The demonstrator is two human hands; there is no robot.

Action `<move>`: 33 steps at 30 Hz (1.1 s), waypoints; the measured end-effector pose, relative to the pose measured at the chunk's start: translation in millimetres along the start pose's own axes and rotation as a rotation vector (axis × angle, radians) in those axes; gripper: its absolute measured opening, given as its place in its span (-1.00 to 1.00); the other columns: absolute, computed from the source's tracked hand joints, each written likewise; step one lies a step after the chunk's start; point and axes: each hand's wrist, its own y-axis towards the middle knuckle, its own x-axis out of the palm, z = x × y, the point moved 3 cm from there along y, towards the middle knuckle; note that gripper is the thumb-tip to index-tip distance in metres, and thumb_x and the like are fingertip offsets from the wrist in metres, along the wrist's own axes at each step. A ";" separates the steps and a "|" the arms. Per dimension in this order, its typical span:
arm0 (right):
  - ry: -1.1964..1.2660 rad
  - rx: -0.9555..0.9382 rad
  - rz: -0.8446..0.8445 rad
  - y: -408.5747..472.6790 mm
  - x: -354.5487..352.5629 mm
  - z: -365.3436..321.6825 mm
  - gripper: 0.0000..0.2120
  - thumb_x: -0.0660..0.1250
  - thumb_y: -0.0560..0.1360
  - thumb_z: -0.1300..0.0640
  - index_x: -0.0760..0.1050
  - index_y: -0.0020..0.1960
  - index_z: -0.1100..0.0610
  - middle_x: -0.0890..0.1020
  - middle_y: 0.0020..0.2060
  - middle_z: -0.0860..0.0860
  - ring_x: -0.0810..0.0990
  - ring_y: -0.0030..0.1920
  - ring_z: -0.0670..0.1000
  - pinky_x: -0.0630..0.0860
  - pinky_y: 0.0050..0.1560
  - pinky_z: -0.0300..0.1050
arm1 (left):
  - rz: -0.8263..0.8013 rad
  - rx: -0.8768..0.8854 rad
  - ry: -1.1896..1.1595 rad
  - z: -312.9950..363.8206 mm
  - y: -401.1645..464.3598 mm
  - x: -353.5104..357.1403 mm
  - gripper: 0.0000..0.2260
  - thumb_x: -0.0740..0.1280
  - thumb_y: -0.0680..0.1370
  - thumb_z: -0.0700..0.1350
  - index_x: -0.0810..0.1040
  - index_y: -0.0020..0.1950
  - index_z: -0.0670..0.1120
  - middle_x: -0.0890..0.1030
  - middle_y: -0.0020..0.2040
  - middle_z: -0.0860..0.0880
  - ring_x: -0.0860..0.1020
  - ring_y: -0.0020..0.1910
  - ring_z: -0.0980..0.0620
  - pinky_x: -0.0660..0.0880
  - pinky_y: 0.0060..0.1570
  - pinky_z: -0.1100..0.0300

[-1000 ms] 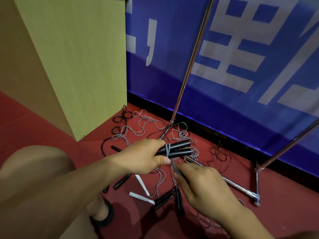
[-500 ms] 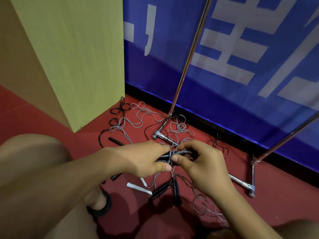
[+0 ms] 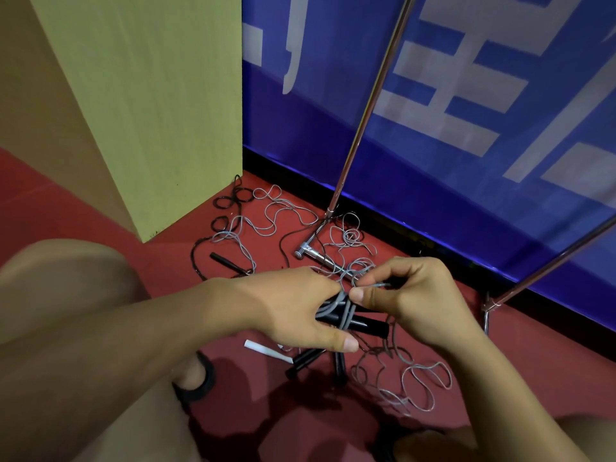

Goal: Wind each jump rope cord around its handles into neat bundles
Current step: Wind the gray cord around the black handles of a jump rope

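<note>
Fingers: the right hand [image 3: 410,295] pinches the grey cord [image 3: 343,303] between thumb and forefinger, just above the pair of black handles [image 3: 363,323]. The left hand [image 3: 300,311] is curled round the near ends of those handles, thumb lying along their underside, and holds them side by side above the red floor [image 3: 100,208].

Position of the work: the handles sit between the 2 hands, roughly level, their free ends pointing to the person's right. A few grey turns already cross them close to the left hand's fingertips. The rest of this cord appears to trail down under the right wrist into a loose heap of loops [image 3: 413,381] on the floor.

Step in hand, by my judgement: winding of 1 rope, early stage, most of the cord unwound.

Next move, by my judgement: carry the pinched cord over and round the handles, laying each turn beside the last under steady tension, while the left hand keeps both handles from splaying. The trailing loops may snag as they feed.

Outstanding: other ropes lie untouched, namely a black cord [image 3: 230,203] by the yellow-green cabinet [image 3: 150,105], further grey cord round the metal stand foot [image 3: 308,253], several loose black handles [image 3: 305,361] and a white handle [image 3: 266,351]
</note>
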 end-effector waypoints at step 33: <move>-0.080 -0.069 -0.001 4.0 14.1 27.6 -0.93 0.43 0.51 0.06 0.59 -0.02 -0.08 0.51 -0.42 -0.10 0.38 -0.42 -0.14 0.36 -0.34 -0.15 | 0.521 -0.109 -0.869 -27.3 7.8 -25.0 -0.78 0.33 0.59 -0.07 0.40 -0.22 -0.04 0.27 -0.46 0.09 0.18 -0.56 0.13 0.14 -0.52 0.20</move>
